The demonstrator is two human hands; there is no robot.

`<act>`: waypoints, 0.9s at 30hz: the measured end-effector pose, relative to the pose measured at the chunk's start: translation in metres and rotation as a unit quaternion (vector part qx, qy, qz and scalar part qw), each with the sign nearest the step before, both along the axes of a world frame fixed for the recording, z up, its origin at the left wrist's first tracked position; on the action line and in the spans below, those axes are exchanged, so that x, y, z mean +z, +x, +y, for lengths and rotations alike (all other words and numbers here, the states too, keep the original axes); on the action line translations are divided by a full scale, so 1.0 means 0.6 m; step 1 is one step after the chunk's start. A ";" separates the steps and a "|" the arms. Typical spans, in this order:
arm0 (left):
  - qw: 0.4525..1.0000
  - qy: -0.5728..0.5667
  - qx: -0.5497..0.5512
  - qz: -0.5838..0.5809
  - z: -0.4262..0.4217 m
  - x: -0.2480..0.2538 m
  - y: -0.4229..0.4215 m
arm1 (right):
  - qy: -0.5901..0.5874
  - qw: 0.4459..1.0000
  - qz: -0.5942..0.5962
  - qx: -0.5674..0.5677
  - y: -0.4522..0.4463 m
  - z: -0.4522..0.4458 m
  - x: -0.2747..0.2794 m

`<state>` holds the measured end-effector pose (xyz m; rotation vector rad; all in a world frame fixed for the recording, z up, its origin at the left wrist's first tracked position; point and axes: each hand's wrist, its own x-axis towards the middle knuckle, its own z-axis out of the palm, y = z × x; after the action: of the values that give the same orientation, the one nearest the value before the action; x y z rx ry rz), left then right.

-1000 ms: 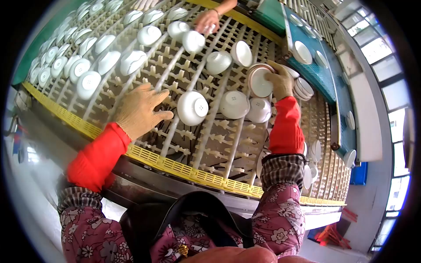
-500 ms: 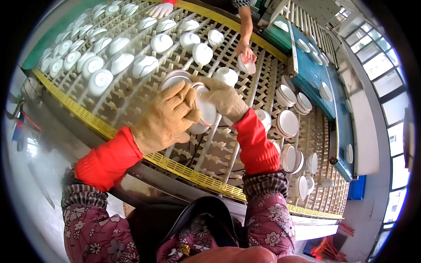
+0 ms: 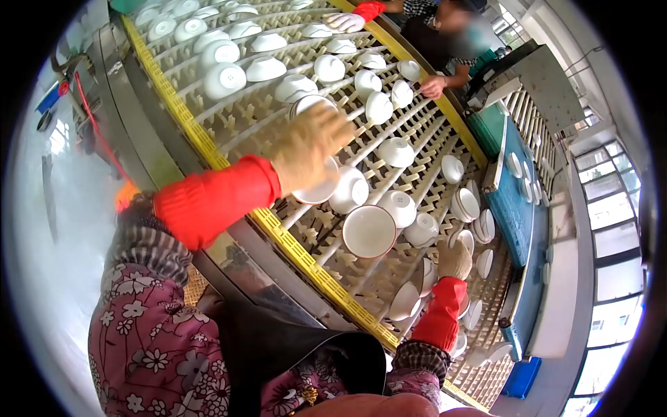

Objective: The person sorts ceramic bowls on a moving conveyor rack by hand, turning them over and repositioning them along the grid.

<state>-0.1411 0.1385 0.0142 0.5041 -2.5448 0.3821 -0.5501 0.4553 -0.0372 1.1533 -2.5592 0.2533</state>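
My left hand (image 3: 313,142), in a tan work glove, is over the rack conveyor with its fingers stretched out, blurred by motion. Partly hidden under it is a white bowl (image 3: 316,191) with a reddish rim; another bowl (image 3: 310,104) shows just beyond the fingers. Off to the right, my right hand (image 3: 455,260), gloved alike, is against a bowl (image 3: 462,240) among tilted ones. Its fingers are mostly hidden, so I cannot tell its grip. Between the hands, a brown-rimmed bowl (image 3: 369,231) faces up, with upside-down bowls (image 3: 398,208) beside it.
The slatted conveyor (image 3: 333,267) has a yellow edge strip (image 3: 306,260) along my side. Rows of upturned bowls (image 3: 224,80) stand at upper left. Across it, a co-worker's bare hand (image 3: 434,86) and white-gloved hand (image 3: 344,21) rest near the far edge. A blue-green belt (image 3: 511,208) carries bowls.
My hands were together at a bowl and are now apart, the right one moved rightward and nearer me. The camera view has turned. The co-worker's bare hand no longer holds a bowl.
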 end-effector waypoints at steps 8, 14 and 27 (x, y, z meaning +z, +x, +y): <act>0.981 0.156 0.095 -0.059 -0.084 -0.069 0.011 | -0.104 0.958 -0.233 0.128 0.001 -0.070 0.032; 0.980 0.144 0.119 -0.061 -0.030 -0.024 0.000 | -0.219 0.893 -0.030 0.393 0.128 -0.231 0.125; 0.827 0.437 0.252 0.246 -0.056 -0.004 0.015 | -0.317 0.701 -0.528 0.361 0.226 -0.232 0.014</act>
<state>-0.1319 0.1050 0.0121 1.4077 -1.9056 -0.7186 -0.4143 0.3159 -0.0289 1.9386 -2.0560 2.3526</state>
